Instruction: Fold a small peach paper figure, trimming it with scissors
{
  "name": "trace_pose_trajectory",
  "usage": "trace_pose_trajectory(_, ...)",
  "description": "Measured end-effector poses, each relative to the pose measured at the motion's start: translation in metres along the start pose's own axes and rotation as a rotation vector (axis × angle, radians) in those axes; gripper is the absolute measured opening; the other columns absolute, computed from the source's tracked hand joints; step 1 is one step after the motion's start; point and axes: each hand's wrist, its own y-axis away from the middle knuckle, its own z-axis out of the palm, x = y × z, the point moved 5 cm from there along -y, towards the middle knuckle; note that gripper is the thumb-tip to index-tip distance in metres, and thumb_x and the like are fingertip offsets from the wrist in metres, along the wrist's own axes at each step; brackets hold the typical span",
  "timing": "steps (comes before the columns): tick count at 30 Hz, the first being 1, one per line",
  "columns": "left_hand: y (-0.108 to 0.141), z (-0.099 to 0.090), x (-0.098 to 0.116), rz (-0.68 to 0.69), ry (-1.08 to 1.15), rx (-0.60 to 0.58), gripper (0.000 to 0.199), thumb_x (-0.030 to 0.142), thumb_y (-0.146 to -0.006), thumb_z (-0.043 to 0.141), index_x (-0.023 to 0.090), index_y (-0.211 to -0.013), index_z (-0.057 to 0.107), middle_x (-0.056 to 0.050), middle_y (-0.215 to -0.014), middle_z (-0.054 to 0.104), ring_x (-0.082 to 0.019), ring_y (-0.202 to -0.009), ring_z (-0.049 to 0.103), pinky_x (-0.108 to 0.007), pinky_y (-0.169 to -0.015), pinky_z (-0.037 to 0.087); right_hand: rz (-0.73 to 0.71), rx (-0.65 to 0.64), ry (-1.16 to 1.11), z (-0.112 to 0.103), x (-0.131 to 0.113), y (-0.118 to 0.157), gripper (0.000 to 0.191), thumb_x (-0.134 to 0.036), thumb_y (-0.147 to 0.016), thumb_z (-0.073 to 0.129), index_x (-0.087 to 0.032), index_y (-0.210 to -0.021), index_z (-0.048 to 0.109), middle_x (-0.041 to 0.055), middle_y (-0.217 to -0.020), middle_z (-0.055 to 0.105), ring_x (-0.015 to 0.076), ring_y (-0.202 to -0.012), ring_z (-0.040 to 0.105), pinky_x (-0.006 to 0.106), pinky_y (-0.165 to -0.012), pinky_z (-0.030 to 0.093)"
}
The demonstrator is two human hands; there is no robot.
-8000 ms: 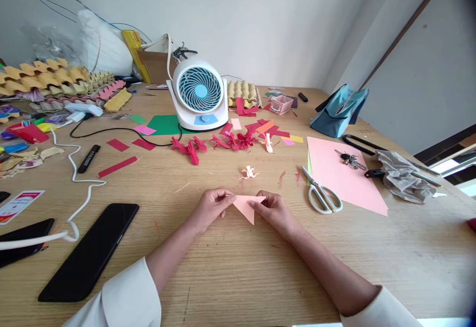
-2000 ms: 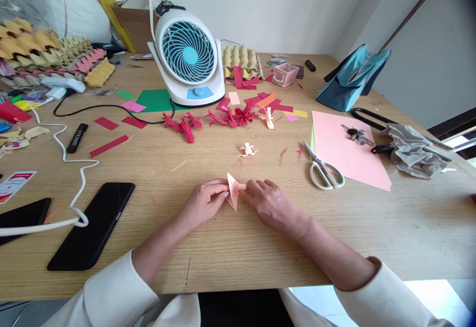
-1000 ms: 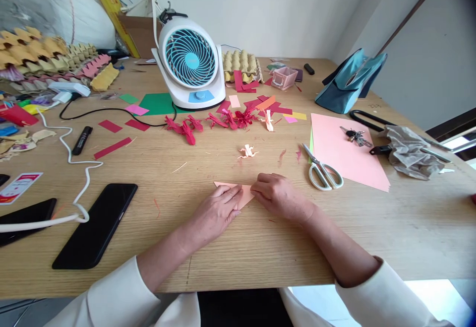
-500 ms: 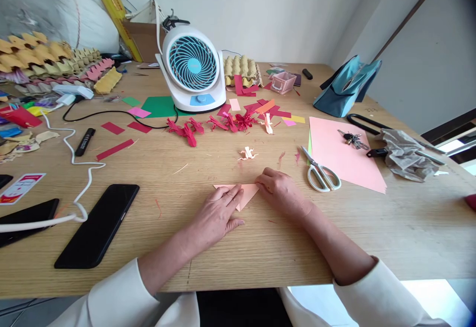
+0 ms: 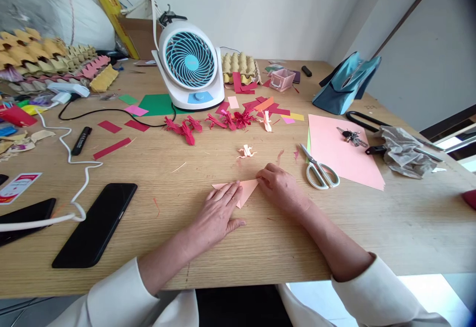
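Note:
A folded triangle of light pink paper [image 5: 248, 191] lies on the wooden table in front of me, one point facing me. My left hand [image 5: 219, 207] rests flat across its left half, fingers stretched out and thumb apart, hiding part of the sheet. At the right corner my right hand [image 5: 279, 188] has its fingers curled together, pinching the paper's tip. Just beyond the paper sits a small pale pink folded-paper figure [image 5: 246, 152]. Scissors [image 5: 320, 170] with white handles lie to the right of my right hand.
Red folded-paper figures [image 5: 186, 129] and coloured strips lie before a white fan [image 5: 191, 64]. Pink sheets [image 5: 344, 161] bear keys [image 5: 353, 137] on the right. A black phone [image 5: 95, 225], a white cable [image 5: 86, 173] and a marker [image 5: 81, 141] are on the left. A blue bag [image 5: 344, 86] stands behind.
The pink paper has turned slightly, its right corner now farther from me. My left fingers have shifted a little forward on it. The whole view has moved slightly.

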Motion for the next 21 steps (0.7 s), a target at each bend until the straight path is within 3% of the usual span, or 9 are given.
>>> trace_pose_trajectory(6,0.0017,-0.0041,0.0036,0.019,-0.013,-0.061,0.078,0.053,-0.091,0.054,0.02,-0.154,0.023,-0.016,-0.16,0.025,-0.029,-0.147,0.023,-0.046,-0.115,0.025,0.004,0.005,-0.01,0.0014,0.0023,-0.0004,0.018,-0.019,-0.095,0.05,-0.018,-0.093,0.068,0.0047,-0.089,0.061,0.0136,-0.073,0.057,0.025,-0.071,0.042)
trace_pose_trajectory(14,0.0037,-0.0015,0.0033,0.059,0.008,-0.11,0.077,0.058,-0.087,0.057,0.031,-0.153,0.028,-0.021,-0.162,0.014,-0.039,-0.148,0.018,-0.057,-0.109,0.028,0.014,0.021,-0.037,0.0023,0.0038,-0.0006,0.018,-0.021,-0.095,0.05,-0.018,-0.091,0.067,0.0047,-0.089,0.061,0.0139,-0.074,0.057,0.025,-0.07,0.041)
trace_pose_trajectory(18,0.0043,-0.0029,0.0043,0.067,-0.005,-0.1,0.076,0.057,-0.087,0.057,0.031,-0.152,0.029,-0.021,-0.162,0.013,-0.04,-0.147,0.019,-0.057,-0.109,0.028,0.051,0.02,-0.051,0.0042,0.0048,-0.0015,0.013,-0.023,-0.093,0.054,-0.018,-0.087,0.064,0.0046,-0.088,0.06,0.0146,-0.074,0.057,0.026,-0.07,0.041)
trace_pose_trajectory(21,0.0048,-0.0046,0.0062,0.057,-0.026,-0.097,0.081,0.058,-0.089,0.054,0.027,-0.155,0.019,-0.019,-0.162,0.015,-0.037,-0.148,0.018,-0.055,-0.112,0.026,0.072,0.005,-0.074,0.008,0.006,-0.0025,0.009,-0.023,-0.09,0.058,-0.018,-0.084,0.061,0.0049,-0.088,0.059,0.015,-0.075,0.056,0.026,-0.072,0.042)
